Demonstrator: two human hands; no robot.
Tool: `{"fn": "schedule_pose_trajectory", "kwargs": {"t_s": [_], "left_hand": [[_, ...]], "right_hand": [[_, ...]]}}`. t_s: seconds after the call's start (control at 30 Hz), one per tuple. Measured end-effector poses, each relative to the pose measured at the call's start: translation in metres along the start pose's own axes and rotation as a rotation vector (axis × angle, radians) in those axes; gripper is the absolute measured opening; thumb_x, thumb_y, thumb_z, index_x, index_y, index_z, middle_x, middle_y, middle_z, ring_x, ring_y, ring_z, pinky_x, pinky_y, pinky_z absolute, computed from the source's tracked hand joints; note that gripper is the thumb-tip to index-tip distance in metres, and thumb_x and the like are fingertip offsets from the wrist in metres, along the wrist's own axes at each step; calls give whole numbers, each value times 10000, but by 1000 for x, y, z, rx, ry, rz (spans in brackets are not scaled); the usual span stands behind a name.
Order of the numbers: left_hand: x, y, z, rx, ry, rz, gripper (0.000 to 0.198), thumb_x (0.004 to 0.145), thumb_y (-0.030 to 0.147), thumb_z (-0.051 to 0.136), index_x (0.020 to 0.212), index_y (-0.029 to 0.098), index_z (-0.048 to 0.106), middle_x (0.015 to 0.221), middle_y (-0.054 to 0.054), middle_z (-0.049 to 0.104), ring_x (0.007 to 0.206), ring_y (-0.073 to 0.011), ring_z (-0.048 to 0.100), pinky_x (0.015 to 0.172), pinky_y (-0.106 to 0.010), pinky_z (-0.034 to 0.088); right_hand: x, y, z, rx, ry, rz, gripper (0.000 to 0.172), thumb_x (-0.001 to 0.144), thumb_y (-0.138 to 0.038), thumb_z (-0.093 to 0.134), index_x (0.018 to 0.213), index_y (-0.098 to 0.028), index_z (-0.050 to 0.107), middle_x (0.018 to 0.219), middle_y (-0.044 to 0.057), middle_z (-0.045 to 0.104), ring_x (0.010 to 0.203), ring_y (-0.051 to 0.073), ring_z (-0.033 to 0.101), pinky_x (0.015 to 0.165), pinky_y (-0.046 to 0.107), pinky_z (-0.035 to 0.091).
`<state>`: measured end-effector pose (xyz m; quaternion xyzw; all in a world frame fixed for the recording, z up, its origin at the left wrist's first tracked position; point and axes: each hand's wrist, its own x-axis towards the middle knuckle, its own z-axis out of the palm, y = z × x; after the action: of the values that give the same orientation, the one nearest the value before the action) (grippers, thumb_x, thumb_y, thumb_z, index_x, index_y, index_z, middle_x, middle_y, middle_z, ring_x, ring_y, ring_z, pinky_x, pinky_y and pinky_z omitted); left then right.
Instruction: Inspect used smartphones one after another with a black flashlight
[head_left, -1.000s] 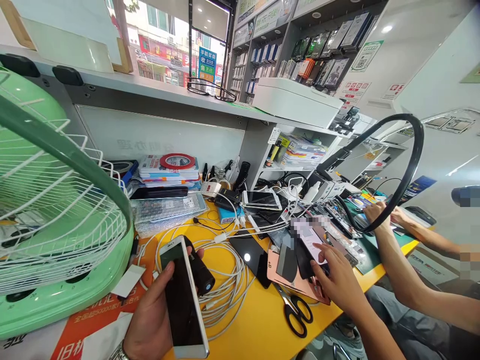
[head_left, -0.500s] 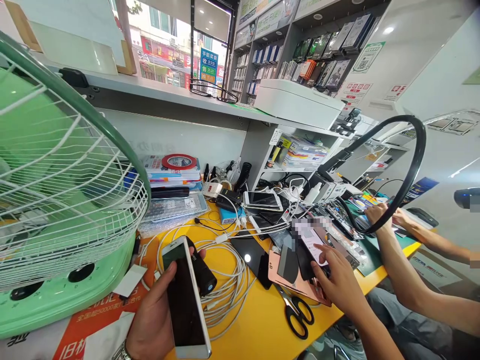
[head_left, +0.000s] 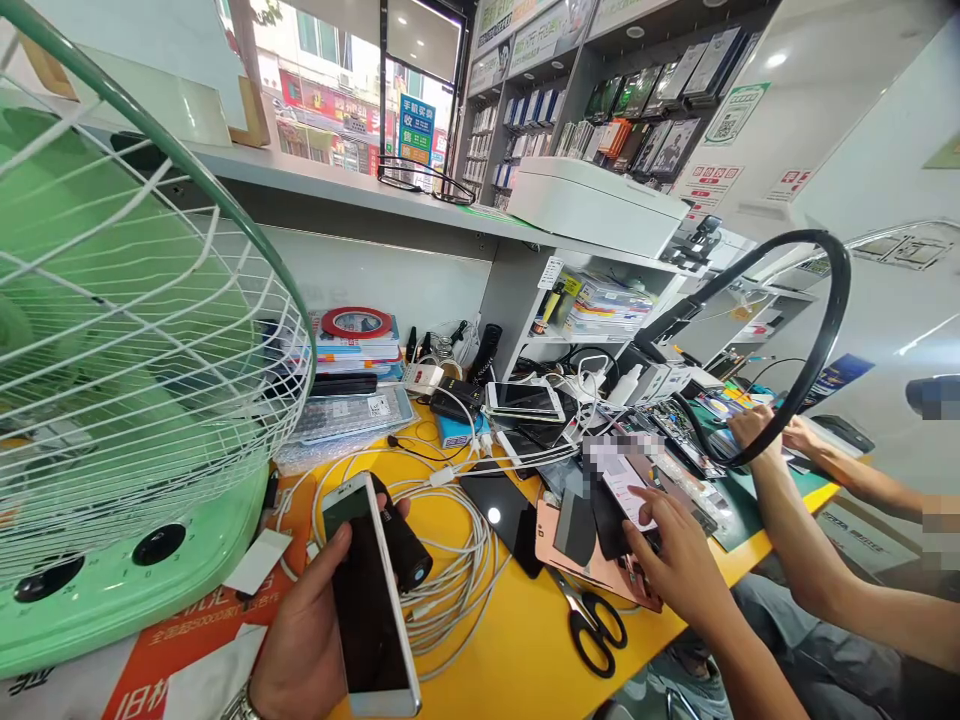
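Head view: the left hand (head_left: 300, 640) grips a white phone (head_left: 371, 600), dark screen up, thumb on its left edge, low over the yellow bench (head_left: 517, 650) beside a green fan (head_left: 112, 590). The right hand (head_left: 675, 565) is loose-fingered, its index tip on a lit phone (head_left: 626, 490) lying over a pink case (head_left: 551, 550). Between the hands lie black scissors (head_left: 596, 625). An orange poster (head_left: 172, 640) under the fan reads "旧机"; a blue window sign (head_left: 415, 125) starts "手机"; smaller print is illegible
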<state>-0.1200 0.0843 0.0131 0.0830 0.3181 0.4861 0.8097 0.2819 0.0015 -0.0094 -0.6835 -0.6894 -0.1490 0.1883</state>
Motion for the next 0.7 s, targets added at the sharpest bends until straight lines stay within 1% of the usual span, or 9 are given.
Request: {"fn": "schedule_pose_trajectory", "kwargs": {"t_s": [0.03,0.2,0.3,0.4,0.57,0.7], "left_hand": [[0,0,0,0,0,-2,303,905,162,512,1098,254,727,1140,-90,725,628,-182,704,499,-268,578],[0,0,-2,5,-15,15,309,903,149,515,1106,256,722,1147,-88,722,550,-151,672,472,-261,567],[2,-1,-2,16,-23,17,305,907,159,517,1117,254,716,1162,-89,716,601,-166,691,490,-270,577],[2,-1,-2,30,5,20,295,909,162,515,1105,242,721,1146,-94,722,616,-169,696,495,-269,580],[0,0,-1,49,9,19,297,913,168,505,1091,244,729,1132,-94,728,580,-162,683,516,-285,590],[0,0,0,36,40,21,310,913,157,489,1074,248,738,1105,-89,739,499,-134,642,467,-263,571]], "right_hand": [[0,0,0,0,1,1,347,996,-470,369,837,-165,420,1251,29,518,1210,249,431,941,414,372],[1,4,-1,-2,20,17,358,994,-485,373,835,-167,421,1243,26,523,1172,251,450,921,415,369],[0,7,-1,-2,34,25,375,984,-507,383,830,-168,430,1241,36,522,1156,259,457,927,426,366],[-2,8,1,1,38,39,380,978,-514,390,832,-167,443,1231,48,527,1156,268,456,929,433,366],[-3,3,2,31,15,40,349,989,-479,384,861,-162,457,1238,44,527,1201,245,439,948,396,366],[-1,-3,-1,66,18,36,349,990,-485,401,869,-161,445,1255,36,516,1226,232,421,962,381,347]]}}
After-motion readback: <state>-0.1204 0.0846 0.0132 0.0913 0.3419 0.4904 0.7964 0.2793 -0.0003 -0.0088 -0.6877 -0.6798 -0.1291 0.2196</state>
